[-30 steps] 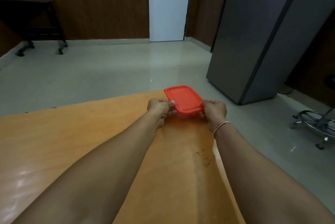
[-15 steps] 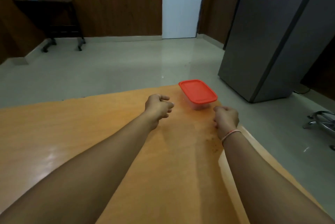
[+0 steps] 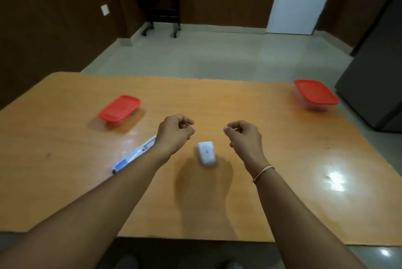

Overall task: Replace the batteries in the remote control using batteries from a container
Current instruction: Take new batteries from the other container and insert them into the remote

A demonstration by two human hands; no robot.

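Hands hover over the middle of the orange bench [image 3: 282,160], both loosely curled and, as far as can be seen, holding nothing: the left hand [image 3: 175,131] sits above the far end of the remote control, the right hand [image 3: 243,136] is well clear to the right of the small white cover. The remote control [image 3: 136,155], white with a blue patch at its near end, lies slantwise on the bench, partly hidden under the left forearm. Between the two hands lies a small white piece [image 3: 206,152], blurred; it looks like the remote's battery cover, though that cannot be told for sure. Two red-lidded containers stand shut and well apart: the left container [image 3: 119,108] at the far left, the right container [image 3: 316,94] near the far right edge.

Judging by this, the step in hand is the turn back to the remote, with the cover seemingly off. Whether batteries sit in the compartment cannot be seen. The next move probably calls for picking up either the remote or the cover, with one hand steadying the remote's body.
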